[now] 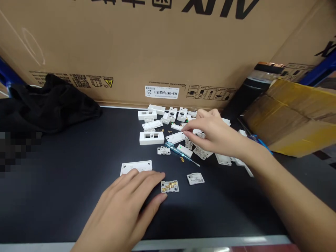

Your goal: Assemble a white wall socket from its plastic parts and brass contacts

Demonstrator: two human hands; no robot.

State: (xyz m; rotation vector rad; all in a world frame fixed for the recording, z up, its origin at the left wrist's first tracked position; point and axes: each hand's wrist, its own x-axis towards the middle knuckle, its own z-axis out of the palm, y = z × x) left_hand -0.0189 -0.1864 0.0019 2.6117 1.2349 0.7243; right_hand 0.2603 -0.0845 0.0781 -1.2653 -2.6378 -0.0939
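My left hand rests low on the dark mat, thumb and index finger spread at the left side of a small white plastic base with brass contacts. Whether the fingertips touch it I cannot tell. A similar white piece without visible brass lies to its right. Behind my left fingers is a flat white plate, partly covered. My right hand reaches over the pile of white plastic parts, its thumb and index tips close together beside a long white plate. Anything between those tips is too small to name.
A blue screwdriver lies before the pile, near a small brass piece. White rectangular housings stand left of it. Behind rises a large cardboard box. Black cloth lies left; a dark bottle and taped carton stand right.
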